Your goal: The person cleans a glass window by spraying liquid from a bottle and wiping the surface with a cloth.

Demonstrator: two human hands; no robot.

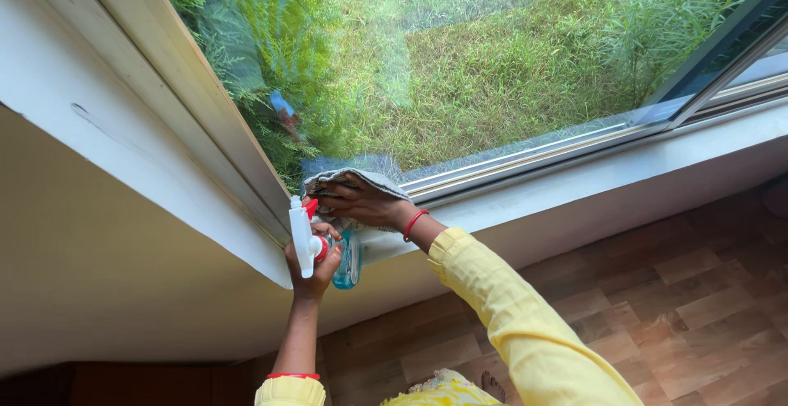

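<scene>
The grey cloth (355, 181) looks soft and matt against the glossy, reflective window glass (460, 61). The spray bottle (316, 242) is smooth plastic, white and red at the trigger, clear blue below. The floor (689, 291) is brown wood-look planks with a faint sheen; the window sill (591, 180) is matt white paint.

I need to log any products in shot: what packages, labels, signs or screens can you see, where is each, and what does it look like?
Spray bottle: the only package in view, gripped in the left hand below the window corner; white trigger head, red nozzle and collar, clear body with blue liquid.
No label can be made out on it; no signs or screens in view.
</scene>
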